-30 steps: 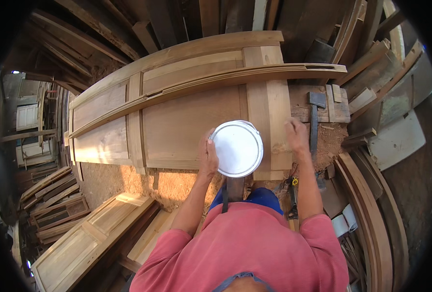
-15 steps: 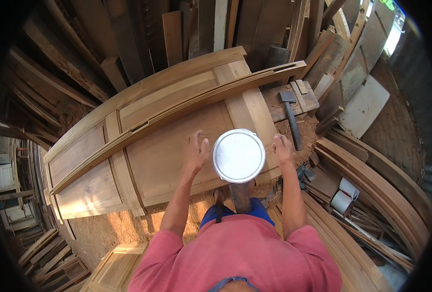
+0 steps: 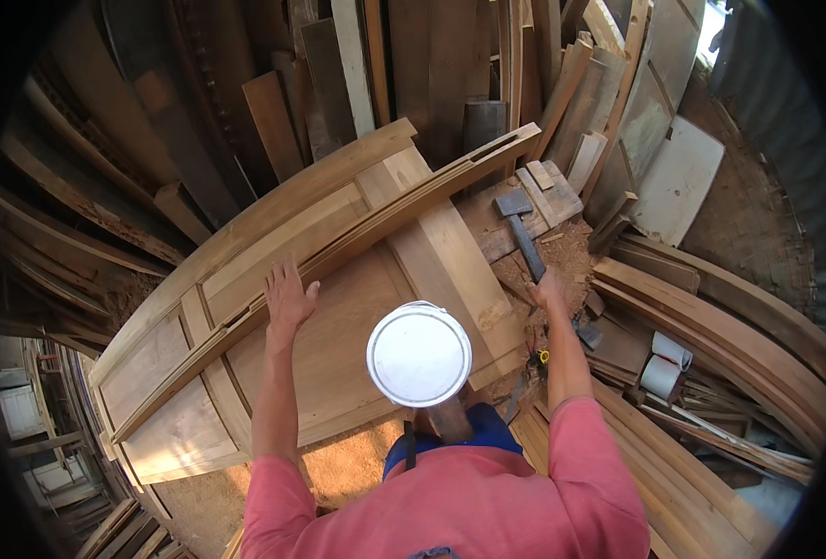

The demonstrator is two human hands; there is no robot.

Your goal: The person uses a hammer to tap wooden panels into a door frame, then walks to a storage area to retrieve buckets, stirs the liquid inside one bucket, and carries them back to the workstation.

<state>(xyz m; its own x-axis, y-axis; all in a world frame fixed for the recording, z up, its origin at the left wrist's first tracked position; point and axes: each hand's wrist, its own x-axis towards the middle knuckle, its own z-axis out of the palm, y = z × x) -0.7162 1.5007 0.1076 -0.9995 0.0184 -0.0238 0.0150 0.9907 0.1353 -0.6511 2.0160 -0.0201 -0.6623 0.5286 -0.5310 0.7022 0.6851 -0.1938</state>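
Note:
A large unfinished wooden door [image 3: 357, 326] lies flat before me, with a long curved wooden strip [image 3: 404, 200] resting diagonally across it. My left hand [image 3: 287, 296] lies flat on the door, fingers spread, just below the strip. My right hand [image 3: 549, 293] is closed around the near end of a hammer [image 3: 522, 233]. The hammer lies on a sawdust-covered surface to the right of the door, with its metal head pointing away from me. A white round disc [image 3: 419, 354] sits in front of my chest and hides part of the door's near edge.
Planks and boards [image 3: 432, 65] lean upright behind the door. Curved wooden pieces [image 3: 730, 326] are stacked at the right, with two white rolls [image 3: 664, 363] beside them. Small wood offcuts [image 3: 548, 182] lie by the hammer head. More door frames [image 3: 31, 419] stand at the far left.
My left hand has slid left and farther up the door, opening flat. My right hand has left the door's right edge and closed on the hammer handle. The view has swung left.

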